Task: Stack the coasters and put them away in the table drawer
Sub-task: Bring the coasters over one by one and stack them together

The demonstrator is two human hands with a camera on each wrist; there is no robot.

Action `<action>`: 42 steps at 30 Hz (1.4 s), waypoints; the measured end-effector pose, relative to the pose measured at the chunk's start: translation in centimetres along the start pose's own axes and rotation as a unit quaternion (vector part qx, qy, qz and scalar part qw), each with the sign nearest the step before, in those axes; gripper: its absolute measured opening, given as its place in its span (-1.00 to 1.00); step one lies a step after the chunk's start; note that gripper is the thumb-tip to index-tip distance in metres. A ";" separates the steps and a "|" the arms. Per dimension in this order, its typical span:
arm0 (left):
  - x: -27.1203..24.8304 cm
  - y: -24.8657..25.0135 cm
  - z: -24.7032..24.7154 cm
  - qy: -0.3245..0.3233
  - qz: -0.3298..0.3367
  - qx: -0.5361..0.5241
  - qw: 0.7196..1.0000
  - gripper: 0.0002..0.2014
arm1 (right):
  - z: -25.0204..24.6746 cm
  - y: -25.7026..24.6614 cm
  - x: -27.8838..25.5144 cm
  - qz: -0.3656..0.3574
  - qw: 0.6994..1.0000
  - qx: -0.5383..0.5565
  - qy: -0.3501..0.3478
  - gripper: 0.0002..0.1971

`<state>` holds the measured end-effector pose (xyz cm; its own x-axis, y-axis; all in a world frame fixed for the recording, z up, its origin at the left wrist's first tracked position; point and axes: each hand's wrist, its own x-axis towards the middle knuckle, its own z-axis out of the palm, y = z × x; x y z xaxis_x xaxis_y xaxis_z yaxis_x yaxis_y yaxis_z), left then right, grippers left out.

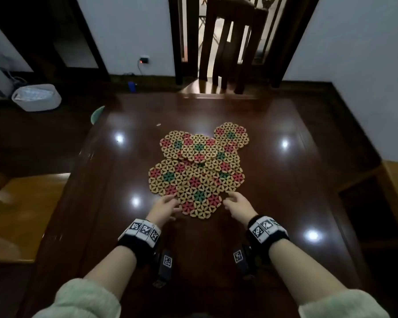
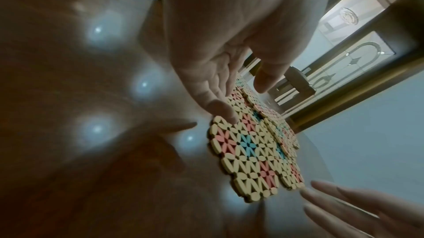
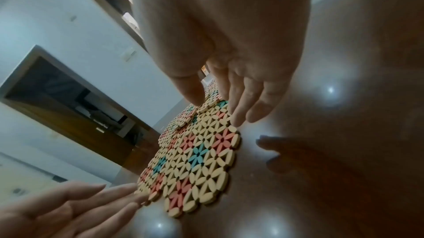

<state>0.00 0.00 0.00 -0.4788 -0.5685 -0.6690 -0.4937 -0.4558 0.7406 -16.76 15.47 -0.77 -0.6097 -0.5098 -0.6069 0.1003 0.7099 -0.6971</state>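
Several flat woven coasters (image 1: pixel 199 171) in cream, pink and green lie overlapping in the middle of the dark glossy table (image 1: pixel 290 184). The nearest coaster (image 1: pixel 199 199) lies on top at the front. My left hand (image 1: pixel 174 205) is at its left edge and my right hand (image 1: pixel 230 200) at its right edge, both with straight fingers. In the left wrist view the left fingertips (image 2: pixel 226 113) touch the coaster (image 2: pixel 250 153) edge, thumb lifted. In the right wrist view the right hand (image 3: pixel 218 111) hovers over the coaster (image 3: pixel 199 158), fingertips (image 3: pixel 238 120) at its rim. No drawer shows.
A dark wooden chair (image 1: pixel 230 49) stands at the table's far end. A white basket (image 1: pixel 36 97) sits on the floor at the left, a pale green object (image 1: pixel 97 113) by the table's left edge. A light wooden seat (image 1: pixel 21 207) is at the left.
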 end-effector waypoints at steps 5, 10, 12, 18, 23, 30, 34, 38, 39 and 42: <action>1.8 0.2 1.3 -0.009 -0.030 0.041 0.999 -0.50 | 0.9 -1.5 1.1 0.043 0.998 0.033 -0.020 -0.40; 2.3 -0.5 1.3 0.001 -0.074 0.057 0.996 -0.51 | 2.3 -1.3 1.1 0.075 0.997 0.025 -0.016 -0.36; 2.1 -0.6 1.4 -0.001 -0.082 0.071 0.994 -0.43 | 2.5 -0.7 1.2 0.079 0.996 0.027 0.025 -0.31; 1.6 -0.6 2.6 -0.017 -0.083 0.085 0.993 -0.49 | 1.8 0.3 0.9 0.101 0.994 0.018 0.029 -0.37; 0.2 -1.0 2.8 -0.019 -0.083 0.150 0.985 -0.70 | 1.1 0.8 -0.3 0.115 0.992 0.049 0.019 -0.46; -3.2 -3.3 1.8 -0.024 -0.122 0.182 0.975 -0.71 | 1.3 1.4 -4.2 0.078 0.994 0.075 -0.031 -0.42; -5.7 -4.5 0.6 -0.012 -0.131 0.158 0.979 -0.71 | 1.3 2.3 -6.8 0.052 0.995 0.082 -0.024 -0.43; -8.2 -6.3 0.0 -0.033 -0.148 0.162 0.975 -0.66 | 1.2 3.1 -9.5 0.023 0.996 0.058 -0.061 -0.43; -8.8 -6.9 -0.1 -0.045 -0.144 0.185 0.971 -0.63 | 1.3 3.5 -10.0 0.019 0.996 0.055 -0.066 -0.42; -10.4 -9.0 -0.7 -0.070 -0.121 0.263 0.955 -0.56 | 2.0 5.2 -11.4 0.007 0.997 0.032 -0.070 -0.41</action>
<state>9.92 9.53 0.33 -0.3786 -0.3752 -0.8461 -0.8808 -0.1350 0.4539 -7.74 24.03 1.71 -0.4926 -0.5659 -0.6612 0.1602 0.6878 -0.7080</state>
